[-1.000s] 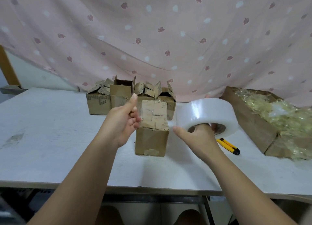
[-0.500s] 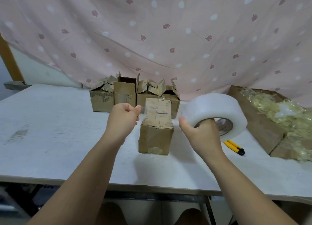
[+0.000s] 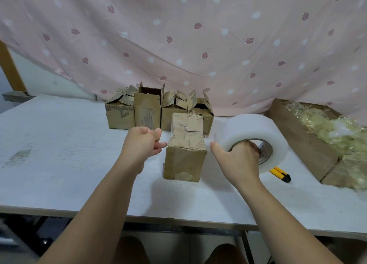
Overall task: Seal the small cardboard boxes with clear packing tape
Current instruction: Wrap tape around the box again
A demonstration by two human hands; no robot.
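Observation:
A small cardboard box stands on the white table in front of me, its top flaps folded down. My right hand grips a big roll of clear packing tape, fingers through its core, just right of the box. My left hand is left of the box top and pinches the free end of the tape. A clear strip stretches from the roll over the box top toward that hand.
Several open small cardboard boxes stand in a row behind. A yellow utility knife lies right of the roll. A large cardboard box of crumpled clear tape scraps sits at the far right. A pink curtain hangs behind.
My left hand has closed on the tape end and pulled it leftward, away from the roll. The roll in my right hand has stayed just right of the box.

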